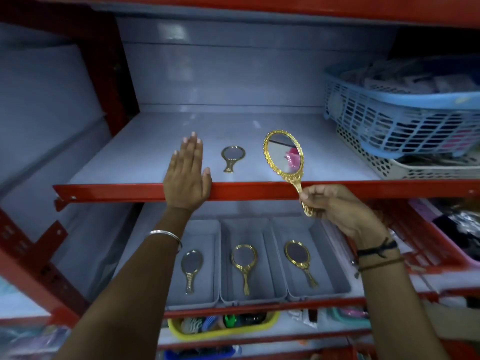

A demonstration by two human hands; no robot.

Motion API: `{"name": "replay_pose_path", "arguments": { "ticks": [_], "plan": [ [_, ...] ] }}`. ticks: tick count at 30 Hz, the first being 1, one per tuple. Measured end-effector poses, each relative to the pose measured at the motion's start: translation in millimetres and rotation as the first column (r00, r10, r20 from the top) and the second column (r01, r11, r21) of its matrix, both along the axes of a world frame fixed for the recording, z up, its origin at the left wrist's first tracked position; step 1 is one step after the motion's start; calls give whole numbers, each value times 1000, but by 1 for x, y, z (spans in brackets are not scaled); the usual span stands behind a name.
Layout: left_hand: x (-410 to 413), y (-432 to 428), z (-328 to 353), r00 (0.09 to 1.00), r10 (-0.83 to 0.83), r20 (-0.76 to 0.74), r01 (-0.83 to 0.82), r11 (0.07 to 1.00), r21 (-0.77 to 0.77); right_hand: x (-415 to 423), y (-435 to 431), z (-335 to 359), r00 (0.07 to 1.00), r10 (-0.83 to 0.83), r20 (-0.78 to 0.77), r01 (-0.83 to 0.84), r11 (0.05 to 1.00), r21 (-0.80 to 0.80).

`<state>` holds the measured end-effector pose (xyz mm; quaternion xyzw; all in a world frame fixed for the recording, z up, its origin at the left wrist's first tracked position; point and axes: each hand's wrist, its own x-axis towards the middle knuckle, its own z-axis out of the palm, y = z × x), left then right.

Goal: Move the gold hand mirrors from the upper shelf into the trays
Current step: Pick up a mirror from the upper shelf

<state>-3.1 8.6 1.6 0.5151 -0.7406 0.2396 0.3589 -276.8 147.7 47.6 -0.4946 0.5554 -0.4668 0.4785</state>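
The right hand (pixel 340 211) pinches the thin handle of a big gold hand mirror (pixel 283 155), holding it upright just in front of the upper shelf (pixel 130 189). The left hand (pixel 187 175) lies flat and spread on the shelf edge. The mirror looks light and stiff, but its glass could break, so the handle is the best place to hold. Three gray trays (pixel 245 224) sit side by side on the shelf below, each with one gold mirror inside. One small gold mirror (pixel 232 157) lies on the upper shelf.

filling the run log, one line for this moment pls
right hand: holds gold mirror | left hand: flat on upper shelf | trays: one mirror each
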Motion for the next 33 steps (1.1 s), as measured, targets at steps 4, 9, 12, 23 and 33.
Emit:
{"name": "replay_pose_path", "arguments": {
  "ticks": [4,9,12,23,33],
  "plan": [
    [0,-3,-2,1000,3,2,-3,1000,-29,-22,42,-53,998,56,-7,-55,987,153],
    [1,-6,-5,1000,4,-23,-5,998,-58,-58,62,-128,1000,-4,-1,4,932,362],
    [0,-7,-7,1000,5,-26,-8,996,-89,-68,45,-168,991,-134,-11,126,896,425],
    [2,-15,-14,999,32,-30,-37,982,-185,-71,-27,-247,798,-140,-587,480,736,477],
    [3,-17,-14,999,41,-30,-45,988,-150,-57,-18,-234,760,-299,-577,533,795,290]
  ]
}}
